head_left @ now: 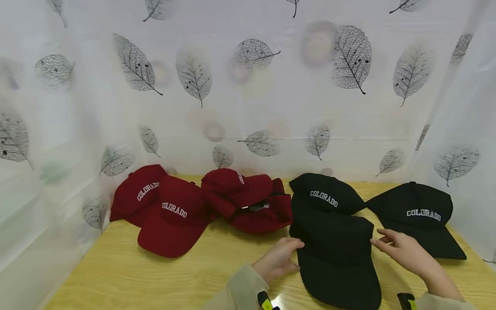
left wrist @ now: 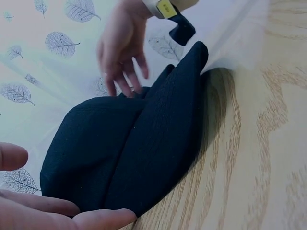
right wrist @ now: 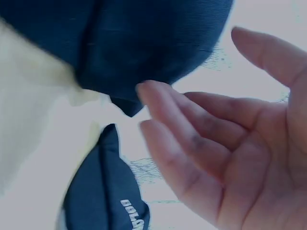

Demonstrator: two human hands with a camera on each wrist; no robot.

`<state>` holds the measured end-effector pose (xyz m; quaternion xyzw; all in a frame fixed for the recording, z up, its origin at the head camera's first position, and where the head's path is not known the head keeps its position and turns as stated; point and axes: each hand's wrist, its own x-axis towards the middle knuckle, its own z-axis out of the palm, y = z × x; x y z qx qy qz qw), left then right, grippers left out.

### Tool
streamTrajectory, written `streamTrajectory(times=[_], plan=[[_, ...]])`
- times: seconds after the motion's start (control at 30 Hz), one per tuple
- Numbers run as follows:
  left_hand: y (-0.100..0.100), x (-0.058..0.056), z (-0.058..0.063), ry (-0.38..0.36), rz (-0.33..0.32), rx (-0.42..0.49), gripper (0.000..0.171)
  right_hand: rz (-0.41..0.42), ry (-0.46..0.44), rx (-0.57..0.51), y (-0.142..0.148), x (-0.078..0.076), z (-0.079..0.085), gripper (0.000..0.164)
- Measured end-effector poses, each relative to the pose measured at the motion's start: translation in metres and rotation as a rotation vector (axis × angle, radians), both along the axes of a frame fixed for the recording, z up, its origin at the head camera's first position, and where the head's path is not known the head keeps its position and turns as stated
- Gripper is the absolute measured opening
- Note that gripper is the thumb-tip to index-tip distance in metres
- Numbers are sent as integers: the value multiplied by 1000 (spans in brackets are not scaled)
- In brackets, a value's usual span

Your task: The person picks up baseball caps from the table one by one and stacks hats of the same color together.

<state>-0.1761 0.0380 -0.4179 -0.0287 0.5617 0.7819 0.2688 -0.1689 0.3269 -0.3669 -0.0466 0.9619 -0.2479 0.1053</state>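
Observation:
A plain black cap [head_left: 337, 267] lies front and centre-right in the head view, brim toward me, with no lettering showing on it. At its left side is my left hand [head_left: 279, 258]; in the left wrist view the straight fingers [left wrist: 103, 220] touch the cap's edge and the thumb stands apart. My right hand [head_left: 407, 252] is at the cap's right side, fingers extended and thumb spread. In the right wrist view a fingertip [right wrist: 156, 91] overlaps the cloth of the dark cap [right wrist: 153, 43]; whether it touches, I cannot tell.
Behind the plain cap sits another black cap [head_left: 325, 189] lettered COLORADO, and a third black cap [head_left: 414, 206] lies right. Several red caps [head_left: 174, 219] are on the left of the wooden table [head_left: 128, 275], some overlapping. A leaf-print curtain [head_left: 240, 112] encloses the back and sides.

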Motion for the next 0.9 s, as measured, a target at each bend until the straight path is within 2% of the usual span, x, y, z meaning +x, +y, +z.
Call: streamTrajectory(times=[0.23, 0.43, 0.57, 0.7, 0.8, 0.9], plan=[[-1, -1, -2, 12, -31, 16, 56, -30, 207, -4, -7, -4, 20, 54], [-1, -1, -3, 39, -50, 27, 56, -9, 301, -5, -10, -24, 38, 47], [-2, -1, -2, 51, -51, 32, 54, 9, 289, -20, -11, -44, 47, 51], [-3, -1, 0, 35, -18, 24, 51, 48, 250, -80, -12, -65, 54, 56], [-4, -1, 2, 14, 11, 14, 50, 84, 223, -117, -11, -82, 55, 56], [-4, -1, 1, 16, 2, 16, 49, 126, 192, -122, -8, -99, 50, 57]])
